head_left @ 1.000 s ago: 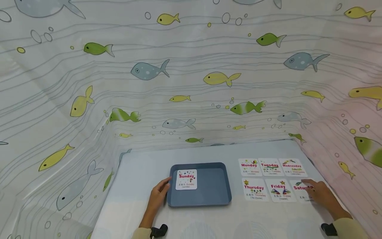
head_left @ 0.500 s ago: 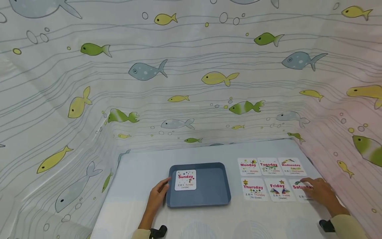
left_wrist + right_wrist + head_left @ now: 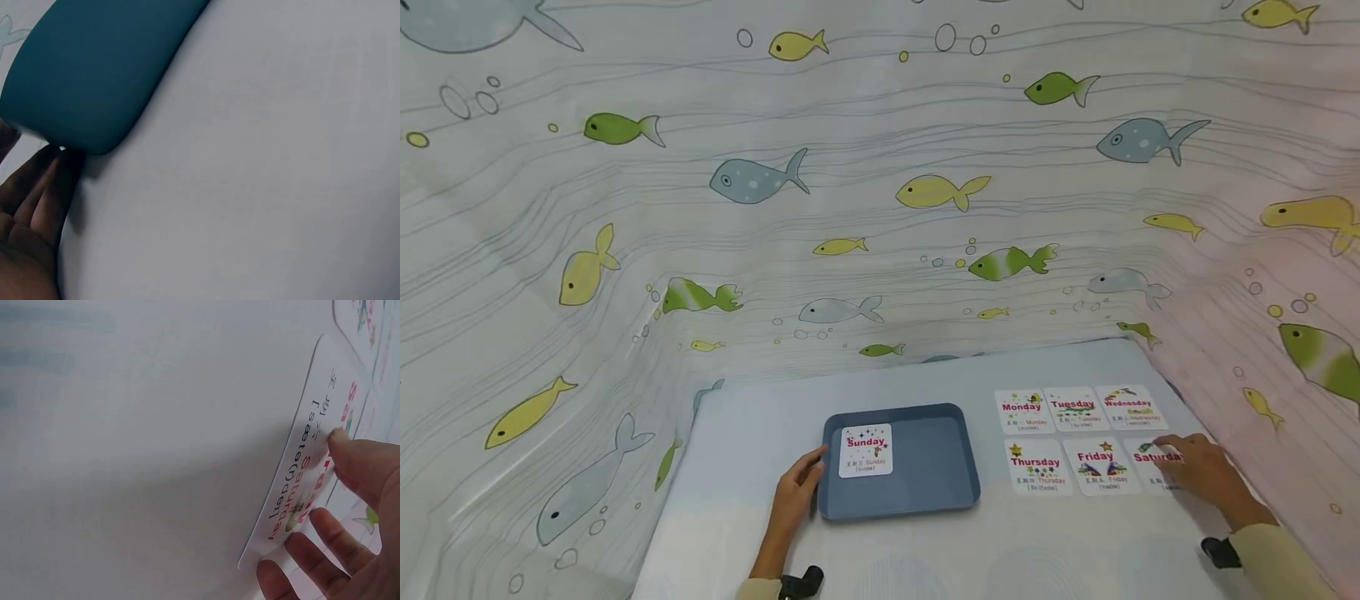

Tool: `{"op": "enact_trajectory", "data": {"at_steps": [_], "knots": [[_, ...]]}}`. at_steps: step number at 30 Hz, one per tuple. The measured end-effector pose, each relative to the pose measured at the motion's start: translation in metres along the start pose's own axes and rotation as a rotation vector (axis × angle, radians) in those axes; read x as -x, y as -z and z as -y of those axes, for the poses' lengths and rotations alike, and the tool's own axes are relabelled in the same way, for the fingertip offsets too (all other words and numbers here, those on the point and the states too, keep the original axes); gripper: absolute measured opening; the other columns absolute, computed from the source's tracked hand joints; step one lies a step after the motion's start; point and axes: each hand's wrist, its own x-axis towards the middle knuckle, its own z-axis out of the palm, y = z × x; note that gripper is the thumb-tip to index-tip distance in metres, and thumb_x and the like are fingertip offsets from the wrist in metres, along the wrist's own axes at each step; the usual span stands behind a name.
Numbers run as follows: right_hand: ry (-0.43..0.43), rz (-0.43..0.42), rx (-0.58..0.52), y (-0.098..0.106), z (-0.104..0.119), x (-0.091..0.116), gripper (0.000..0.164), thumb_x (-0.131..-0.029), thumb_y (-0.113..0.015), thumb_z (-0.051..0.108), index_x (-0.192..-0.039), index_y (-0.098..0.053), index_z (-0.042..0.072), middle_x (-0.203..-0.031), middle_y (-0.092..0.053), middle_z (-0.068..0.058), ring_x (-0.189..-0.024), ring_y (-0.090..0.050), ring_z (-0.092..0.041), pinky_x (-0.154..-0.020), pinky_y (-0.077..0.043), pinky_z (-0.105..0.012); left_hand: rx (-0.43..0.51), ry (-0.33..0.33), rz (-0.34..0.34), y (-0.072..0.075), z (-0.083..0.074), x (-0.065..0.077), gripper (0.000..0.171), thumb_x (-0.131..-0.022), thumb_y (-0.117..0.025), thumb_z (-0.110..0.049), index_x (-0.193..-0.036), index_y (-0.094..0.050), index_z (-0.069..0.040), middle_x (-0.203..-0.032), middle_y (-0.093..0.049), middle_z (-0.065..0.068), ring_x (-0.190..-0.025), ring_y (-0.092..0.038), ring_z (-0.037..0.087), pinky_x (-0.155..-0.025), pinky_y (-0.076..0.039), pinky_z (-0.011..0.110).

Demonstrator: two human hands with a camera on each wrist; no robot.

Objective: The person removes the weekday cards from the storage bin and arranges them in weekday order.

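In the head view, my left hand (image 3: 793, 492) touches the left edge of a blue-grey tray (image 3: 925, 500), its fingers fairly straight. The left wrist view shows these fingertips against a rounded end of the tray (image 3: 94, 81). Inside the tray, at its left, lies a white Sunday card (image 3: 866, 451). At the right of the table, my right hand (image 3: 1202, 475) rests on the Saturday card (image 3: 1156, 465) and covers part of it. Up close, one digit touches the Saturday card (image 3: 300, 469) on its face, while other fingertips lie along its edge.
Left of the Saturday card lie the Thursday card (image 3: 1038, 468) and Friday card (image 3: 1101, 468). Behind them stand in a row the Monday card (image 3: 1024, 412), Tuesday card (image 3: 1075, 409) and Wednesday card (image 3: 1131, 407). A fish-patterned curtain (image 3: 850, 108) surrounds the white table (image 3: 940, 558).
The head view has shifted slightly, so the scene sits a little differently in the frame. Both hands keep their places, left at the tray and right at the Saturday card.
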Motion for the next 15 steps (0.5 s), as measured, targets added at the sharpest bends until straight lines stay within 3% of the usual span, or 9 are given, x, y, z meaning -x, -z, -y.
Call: {"op": "enact_trajectory", "data": {"at_steps": [7,12,15], "knots": [[-0.034,0.003,-0.015,0.005,0.014,-0.005,0.054,-0.088,-0.073,0.027,-0.129,-0.056,-0.002,-0.120,-0.046,-0.039,-0.091,-0.049,-0.046,-0.079,-0.043,-0.059,0.008,0.027,-0.046,0.002,0.009,0.011,0.031,-0.101,-0.060,-0.024,-0.131,-0.066,-0.022,-0.138,-0.064,-0.002,-0.130,-0.059,0.018,-0.098,-0.044,0.009],[-0.054,0.027,0.010,0.005,0.015,-0.001,0.051,-0.087,-0.074,0.027,-0.125,-0.056,-0.003,-0.117,-0.048,-0.038,-0.091,-0.050,-0.046,-0.078,-0.044,-0.059,0.022,0.020,-0.026,0.001,0.008,0.009,0.032,-0.101,-0.060,-0.025,-0.133,-0.065,-0.021,-0.139,-0.063,0.000,-0.131,-0.058,0.020,-0.099,-0.044,0.010],[-0.051,-0.006,0.036,0.004,0.015,0.002,0.045,-0.088,-0.073,0.025,-0.121,-0.058,-0.002,-0.109,-0.050,-0.035,-0.087,-0.049,-0.047,-0.074,-0.043,-0.060,0.021,0.017,-0.014,-0.001,0.004,0.005,0.033,-0.102,-0.059,-0.024,-0.133,-0.064,-0.019,-0.140,-0.062,0.002,-0.131,-0.058,0.023,-0.100,-0.044,0.011]]}}
